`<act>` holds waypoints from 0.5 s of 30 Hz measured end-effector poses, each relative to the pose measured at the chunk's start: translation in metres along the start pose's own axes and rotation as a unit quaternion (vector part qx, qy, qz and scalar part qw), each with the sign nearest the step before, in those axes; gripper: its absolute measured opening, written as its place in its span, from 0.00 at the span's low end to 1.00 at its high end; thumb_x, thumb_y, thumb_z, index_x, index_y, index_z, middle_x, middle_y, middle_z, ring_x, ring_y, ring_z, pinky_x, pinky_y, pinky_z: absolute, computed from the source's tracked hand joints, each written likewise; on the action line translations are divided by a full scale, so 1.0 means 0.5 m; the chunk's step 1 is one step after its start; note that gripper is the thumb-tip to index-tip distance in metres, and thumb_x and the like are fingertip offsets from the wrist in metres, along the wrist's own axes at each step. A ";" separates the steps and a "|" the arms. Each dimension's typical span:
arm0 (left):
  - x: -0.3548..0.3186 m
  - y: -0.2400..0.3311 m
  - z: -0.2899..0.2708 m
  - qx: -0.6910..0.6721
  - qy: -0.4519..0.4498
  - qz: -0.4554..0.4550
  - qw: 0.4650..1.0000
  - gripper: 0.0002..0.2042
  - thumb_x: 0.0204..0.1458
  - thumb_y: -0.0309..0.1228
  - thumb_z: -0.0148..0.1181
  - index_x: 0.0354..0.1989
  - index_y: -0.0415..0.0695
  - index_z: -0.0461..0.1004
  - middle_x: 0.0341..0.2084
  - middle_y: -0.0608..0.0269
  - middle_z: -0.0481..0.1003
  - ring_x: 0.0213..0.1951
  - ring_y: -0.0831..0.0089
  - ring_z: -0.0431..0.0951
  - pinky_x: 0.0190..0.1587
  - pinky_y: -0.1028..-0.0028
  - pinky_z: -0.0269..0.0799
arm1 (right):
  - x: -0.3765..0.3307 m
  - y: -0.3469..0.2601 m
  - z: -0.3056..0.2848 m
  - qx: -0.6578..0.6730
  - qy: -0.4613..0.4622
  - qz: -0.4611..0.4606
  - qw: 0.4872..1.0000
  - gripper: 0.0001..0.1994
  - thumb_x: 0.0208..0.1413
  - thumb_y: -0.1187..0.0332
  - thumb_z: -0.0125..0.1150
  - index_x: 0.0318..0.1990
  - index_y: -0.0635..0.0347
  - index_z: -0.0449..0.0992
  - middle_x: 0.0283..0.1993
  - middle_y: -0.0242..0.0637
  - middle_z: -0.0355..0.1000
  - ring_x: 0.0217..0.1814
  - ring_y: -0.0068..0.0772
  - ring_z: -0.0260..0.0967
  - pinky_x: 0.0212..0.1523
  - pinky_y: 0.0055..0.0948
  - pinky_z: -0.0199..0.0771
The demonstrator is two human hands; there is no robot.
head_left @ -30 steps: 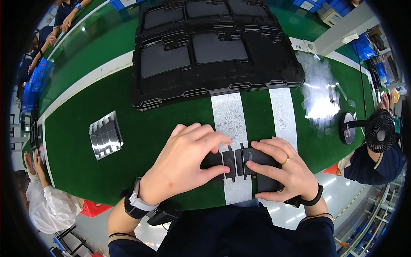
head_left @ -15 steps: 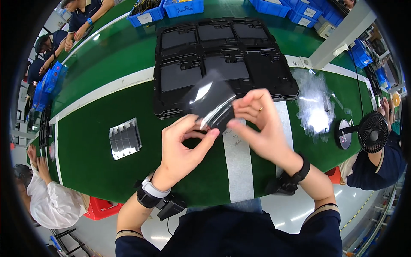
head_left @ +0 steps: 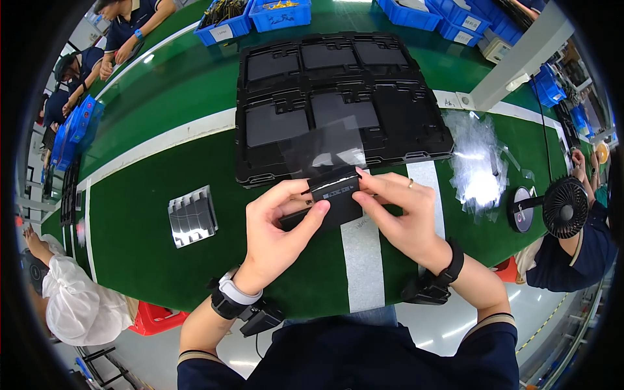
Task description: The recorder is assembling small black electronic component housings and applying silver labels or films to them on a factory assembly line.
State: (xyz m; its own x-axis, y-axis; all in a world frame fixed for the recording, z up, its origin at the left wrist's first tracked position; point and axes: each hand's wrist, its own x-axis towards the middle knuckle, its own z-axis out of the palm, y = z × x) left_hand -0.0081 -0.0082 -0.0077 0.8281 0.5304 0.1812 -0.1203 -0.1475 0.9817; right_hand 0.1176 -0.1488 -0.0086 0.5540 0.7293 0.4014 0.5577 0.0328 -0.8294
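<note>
A thin black rectangular panel [head_left: 335,188] with small pale print is between my hands, near the front edge of the black tray. On its left side, my left hand [head_left: 276,227] is closed, thumb on the face and fingers behind. Thumb and fingers of my right hand [head_left: 406,211] pinch its upper right corner. A sheet of clear film [head_left: 330,146] stands out beyond the panel's far edge, over the tray; whether it is stuck to the panel I cannot tell. A lower dark flap of the panel shows beneath my fingers.
Ahead lies the black moulded tray [head_left: 416,120] with dark panels in several pockets. A stack of clear and dark film sheets [head_left: 192,217] lies left. On the right are a heap of clear film [head_left: 480,156] and a small black fan [head_left: 564,198]. Blue bins [head_left: 224,29] line the back; co-workers sit both sides.
The panel has tilted so its printed face shows, and the clear film now lies lower and farther off. My right hand has closed in on the panel's right corner; my left keeps its hold.
</note>
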 end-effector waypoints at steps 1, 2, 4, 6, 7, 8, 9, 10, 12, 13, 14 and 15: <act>-0.001 0.001 -0.001 0.007 -0.004 0.015 1.000 0.10 0.45 0.18 0.59 0.37 0.34 0.70 0.33 0.59 0.75 0.36 0.74 0.77 0.37 0.80 0.73 | 0.003 -0.005 0.002 0.003 0.024 -0.026 0.999 0.12 0.48 0.78 0.61 0.42 0.66 0.76 0.28 0.35 0.73 0.28 0.19 0.67 0.30 0.19 0.68; -0.001 0.002 -0.002 0.014 -0.009 0.030 0.999 0.10 0.45 0.18 0.60 0.37 0.33 0.70 0.33 0.58 0.75 0.37 0.74 0.77 0.37 0.80 0.73 | 0.004 -0.005 -0.003 0.004 0.024 -0.027 0.999 0.12 0.48 0.78 0.61 0.42 0.66 0.76 0.28 0.35 0.73 0.28 0.19 0.67 0.30 0.19 0.68; 0.000 0.010 -0.003 0.007 -0.032 0.018 0.999 0.10 0.45 0.18 0.60 0.37 0.34 0.70 0.32 0.58 0.76 0.36 0.74 0.77 0.37 0.80 0.73 | 0.006 0.003 -0.021 0.213 -0.022 0.089 0.973 0.11 0.49 0.77 0.60 0.41 0.66 0.76 0.29 0.36 0.74 0.29 0.20 0.69 0.31 0.18 0.69; -0.001 0.015 -0.005 0.000 -0.054 0.007 0.998 0.11 0.45 0.18 0.60 0.37 0.34 0.70 0.31 0.58 0.76 0.36 0.75 0.77 0.36 0.80 0.74 | 0.015 0.015 -0.028 0.405 -0.053 0.179 0.895 0.06 0.52 0.74 0.58 0.35 0.66 0.78 0.29 0.35 0.74 0.30 0.21 0.71 0.32 0.19 0.72; -0.003 0.017 -0.007 -0.005 -0.068 0.000 0.998 0.11 0.45 0.18 0.60 0.38 0.34 0.69 0.31 0.58 0.76 0.35 0.75 0.78 0.36 0.80 0.73 | 0.017 0.019 -0.029 0.416 -0.070 0.198 0.885 0.05 0.52 0.74 0.59 0.34 0.66 0.77 0.28 0.35 0.74 0.29 0.21 0.70 0.31 0.19 0.72; -0.005 0.017 -0.007 -0.010 -0.082 -0.007 0.997 0.11 0.45 0.18 0.60 0.38 0.34 0.69 0.30 0.58 0.76 0.34 0.75 0.78 0.36 0.80 0.73 | 0.018 0.021 -0.031 0.426 -0.087 0.217 0.874 0.05 0.52 0.73 0.59 0.33 0.65 0.77 0.28 0.34 0.73 0.29 0.20 0.70 0.30 0.19 0.72; -0.004 0.018 -0.008 -0.010 -0.083 -0.007 0.996 0.11 0.45 0.18 0.60 0.38 0.34 0.69 0.30 0.58 0.76 0.34 0.75 0.78 0.36 0.80 0.73 | 0.020 0.019 -0.030 0.426 -0.087 0.217 0.874 0.05 0.52 0.73 0.59 0.33 0.65 0.77 0.28 0.34 0.73 0.29 0.20 0.70 0.30 0.19 0.72; -0.004 0.017 -0.009 -0.016 -0.084 -0.014 0.996 0.11 0.45 0.18 0.60 0.38 0.34 0.69 0.30 0.58 0.76 0.33 0.75 0.78 0.36 0.80 0.73 | 0.022 0.016 -0.028 0.395 -0.098 0.212 0.889 0.05 0.52 0.73 0.59 0.32 0.66 0.77 0.27 0.33 0.72 0.28 0.19 0.70 0.29 0.19 0.71; -0.005 0.013 -0.010 -0.022 -0.085 -0.021 0.996 0.11 0.45 0.18 0.61 0.37 0.34 0.68 0.30 0.57 0.76 0.33 0.75 0.78 0.35 0.79 0.73 | 0.023 0.011 -0.028 0.363 -0.109 0.207 0.902 0.05 0.52 0.73 0.59 0.32 0.66 0.76 0.26 0.32 0.72 0.28 0.18 0.69 0.29 0.18 0.71; -0.008 0.004 -0.011 -0.029 -0.086 -0.026 0.996 0.11 0.45 0.18 0.61 0.37 0.34 0.68 0.30 0.57 0.76 0.32 0.75 0.78 0.35 0.79 0.73 | 0.020 0.008 -0.028 0.292 -0.106 0.167 0.936 0.05 0.52 0.73 0.59 0.32 0.66 0.76 0.25 0.31 0.71 0.27 0.17 0.68 0.29 0.18 0.70; -0.010 -0.001 -0.012 -0.036 -0.086 -0.031 0.995 0.12 0.44 0.18 0.61 0.38 0.34 0.68 0.30 0.57 0.77 0.32 0.74 0.78 0.35 0.79 0.73 | 0.019 0.007 -0.027 0.219 -0.102 0.127 0.962 0.05 0.51 0.73 0.59 0.33 0.66 0.75 0.25 0.30 0.70 0.27 0.16 0.67 0.28 0.17 0.70; -0.011 0.000 -0.011 -0.035 -0.086 -0.032 0.995 0.12 0.44 0.18 0.61 0.38 0.34 0.68 0.30 0.57 0.77 0.32 0.74 0.78 0.35 0.79 0.73 | 0.018 0.007 -0.028 0.220 -0.102 0.127 0.962 0.05 0.51 0.73 0.59 0.33 0.66 0.75 0.25 0.30 0.70 0.27 0.16 0.67 0.28 0.17 0.70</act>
State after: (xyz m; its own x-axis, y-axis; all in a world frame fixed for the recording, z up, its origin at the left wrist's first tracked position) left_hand -0.0157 -0.0064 -0.0086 0.9161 0.3850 0.1122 -0.0981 -0.0562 0.9936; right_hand 0.1331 -0.1517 -0.0024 0.4797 0.8696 0.1172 0.0809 0.0891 -0.9927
